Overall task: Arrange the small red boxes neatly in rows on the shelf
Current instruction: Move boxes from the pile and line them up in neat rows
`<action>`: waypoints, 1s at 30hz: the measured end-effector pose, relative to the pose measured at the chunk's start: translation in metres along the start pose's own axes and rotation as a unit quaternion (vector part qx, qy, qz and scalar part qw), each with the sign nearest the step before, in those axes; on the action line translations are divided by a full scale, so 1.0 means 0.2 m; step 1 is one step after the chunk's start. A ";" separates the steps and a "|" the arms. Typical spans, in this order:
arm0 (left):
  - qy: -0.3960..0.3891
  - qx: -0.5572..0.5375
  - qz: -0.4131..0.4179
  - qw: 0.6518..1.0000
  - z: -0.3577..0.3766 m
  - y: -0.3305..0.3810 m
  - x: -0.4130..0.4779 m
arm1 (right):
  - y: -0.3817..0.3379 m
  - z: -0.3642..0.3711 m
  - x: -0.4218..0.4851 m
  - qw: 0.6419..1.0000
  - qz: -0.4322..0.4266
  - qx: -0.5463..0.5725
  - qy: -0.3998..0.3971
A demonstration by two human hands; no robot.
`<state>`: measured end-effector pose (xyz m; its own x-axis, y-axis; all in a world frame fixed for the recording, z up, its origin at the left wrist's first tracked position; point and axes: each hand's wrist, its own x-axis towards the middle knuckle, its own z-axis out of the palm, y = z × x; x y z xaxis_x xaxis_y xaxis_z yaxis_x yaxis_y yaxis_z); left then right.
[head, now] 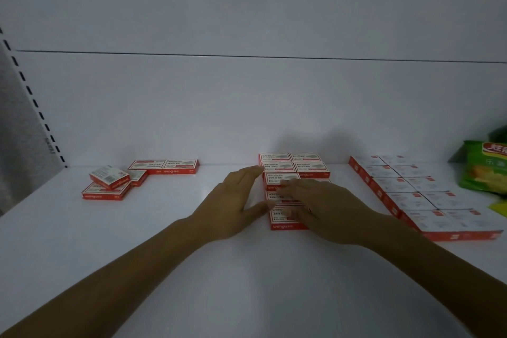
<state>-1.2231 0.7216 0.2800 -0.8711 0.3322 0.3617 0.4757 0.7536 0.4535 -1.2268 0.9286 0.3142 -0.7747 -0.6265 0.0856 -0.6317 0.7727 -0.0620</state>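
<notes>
I am reaching both arms over the white shelf (247,269) toward the middle block of small red boxes (295,170), which is lying flat in two columns running from the back wall toward me. Each box there is lying with its long axis across the shelf, left to right, printed top facing up and the red side with the brand name facing me.

My left hand (236,200) is lying flat with fingers pressed together, its fingertips touching the left edge of the block and the thumb spread out toward the nearer boxes. My right hand (318,203) is resting palm down on the block's right column, fingers extended close together and blurred, covering several boxes.

At far left a loose cluster of boxes (109,184) is sitting untidily, one tilted on top of others, beside two boxes (164,166) lined up end to end against the wall. At right a larger arranged block (411,192) is running diagonally, next to a green packet (482,170).
</notes>
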 end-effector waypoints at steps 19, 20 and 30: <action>-0.034 -0.092 -0.037 0.994 0.05 -0.03 0.10 | -0.02 0.01 0.00 0.999 0.013 0.046 0.026; -0.029 -0.094 -0.033 0.995 0.05 -0.02 0.10 | -0.02 0.01 0.00 0.998 0.016 0.051 0.027; -0.017 -0.018 -0.027 0.999 0.02 -0.04 0.06 | -0.01 0.00 0.02 0.997 0.029 0.059 0.041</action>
<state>-1.2378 0.7217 0.2772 -0.8986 0.3111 0.3094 0.4320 0.7507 0.4999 -1.2278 0.9250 0.3147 -0.8088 -0.5662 0.1586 -0.5877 0.7876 -0.1852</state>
